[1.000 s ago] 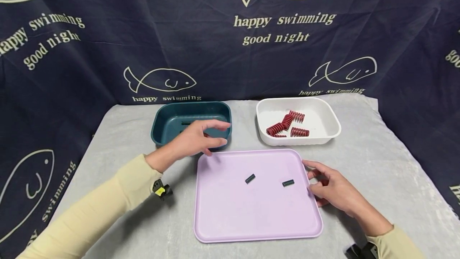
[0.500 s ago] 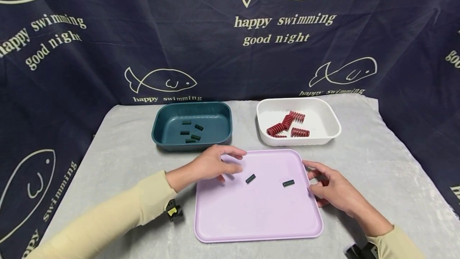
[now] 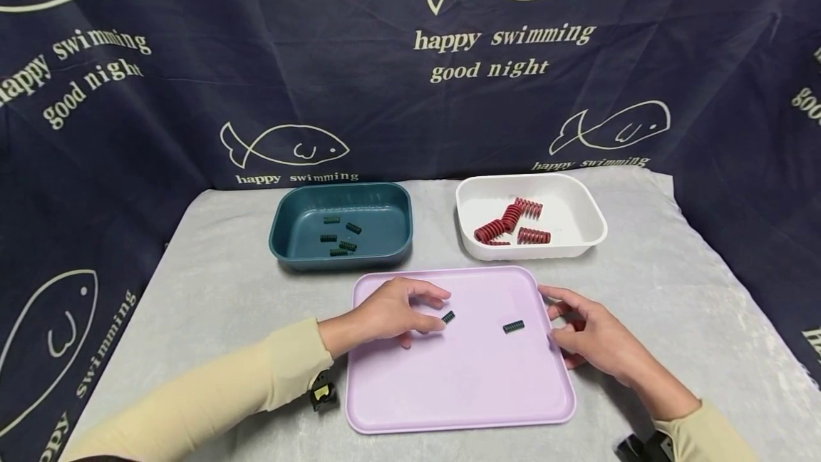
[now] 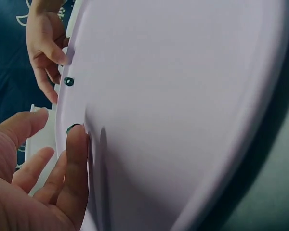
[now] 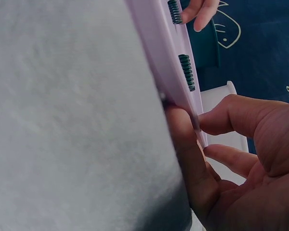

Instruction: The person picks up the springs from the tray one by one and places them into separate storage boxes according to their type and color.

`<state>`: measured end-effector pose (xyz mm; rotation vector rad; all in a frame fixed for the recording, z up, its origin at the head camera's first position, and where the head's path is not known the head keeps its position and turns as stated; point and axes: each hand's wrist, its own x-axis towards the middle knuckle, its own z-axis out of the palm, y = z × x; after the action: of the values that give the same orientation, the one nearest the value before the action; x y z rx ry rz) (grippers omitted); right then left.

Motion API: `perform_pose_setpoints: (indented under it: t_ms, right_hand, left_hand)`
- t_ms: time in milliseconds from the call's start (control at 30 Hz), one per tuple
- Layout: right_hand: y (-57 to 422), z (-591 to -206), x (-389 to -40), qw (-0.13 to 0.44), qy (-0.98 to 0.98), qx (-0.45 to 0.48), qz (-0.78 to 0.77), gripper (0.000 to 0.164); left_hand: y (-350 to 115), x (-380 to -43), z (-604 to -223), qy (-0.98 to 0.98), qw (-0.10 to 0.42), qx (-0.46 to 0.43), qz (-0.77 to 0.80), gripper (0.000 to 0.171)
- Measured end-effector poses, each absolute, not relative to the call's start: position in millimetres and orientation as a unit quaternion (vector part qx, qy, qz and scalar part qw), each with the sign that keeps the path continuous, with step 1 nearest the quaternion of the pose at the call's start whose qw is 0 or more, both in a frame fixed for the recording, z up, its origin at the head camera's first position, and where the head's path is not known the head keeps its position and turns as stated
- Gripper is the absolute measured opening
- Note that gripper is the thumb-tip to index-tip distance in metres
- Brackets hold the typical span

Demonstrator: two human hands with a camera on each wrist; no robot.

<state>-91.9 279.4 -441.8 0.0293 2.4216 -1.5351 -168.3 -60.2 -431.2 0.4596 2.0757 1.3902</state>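
My left hand [image 3: 393, 310] is over the lilac tray [image 3: 462, 387], its thumb and fingers spread apart around one small dark green spring [image 3: 449, 316]. Part of that spring is hidden by the thumb, and nothing is pinched between the fingers. A second dark green spring [image 3: 514, 326] lies farther right on the tray. At the tray's right edge, my right hand [image 3: 596, 339] grips the rim; in the right wrist view the thumb [image 5: 216, 120] presses the rim from above while a finger [image 5: 183, 139] is on its outer side.
Behind the tray at left stands a teal bin [image 3: 391, 252] holding several dark green springs [image 3: 329, 238]. A white bin [image 3: 577, 223] with several larger red springs [image 3: 534, 236] stands at the back right. Grey cloth [image 3: 667, 291] covers the table, and a navy curtain [image 3: 398, 105] hangs behind.
My left hand has moved from over the teal bin down and right to the nearer spring on the tray. The right hand has stayed at the tray's edge.
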Motion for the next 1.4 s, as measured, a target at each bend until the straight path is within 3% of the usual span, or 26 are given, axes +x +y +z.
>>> perform_pose_setpoints:
  t_ms: [100,333,633,833,1100,1400]
  right_hand:
    - [279,-442,-92,0.135,0.837,0.007,-0.530,0.073]
    - [280,-440,-92,0.133,0.836,0.006,-0.532,0.073]
    - [280,-439,-93,0.133,0.837,0.005,-0.531,0.073]
    - [279,-439,-93,0.134,0.837,0.006,-0.531,0.073]
    - [280,-440,-93,0.135,0.837,0.010,-0.530,0.073]
    - [279,-442,-92,0.139,0.835,0.011,-0.532,0.074]
  left_hand:
    - [-57,-168,-432,0.794,0.272,0.177,0.514,0.043]
    - [-50,-166,-434,0.859,0.153,0.232,0.430,0.041]
    - [-47,-164,-438,0.872,0.109,0.255,0.403,0.036]
    - [-48,-165,-438,0.864,0.121,0.253,0.418,0.035]
    - [-53,-168,-430,0.804,0.203,0.194,0.523,0.033]
    - [-66,-179,-413,0.775,0.224,0.167,0.567,0.039]
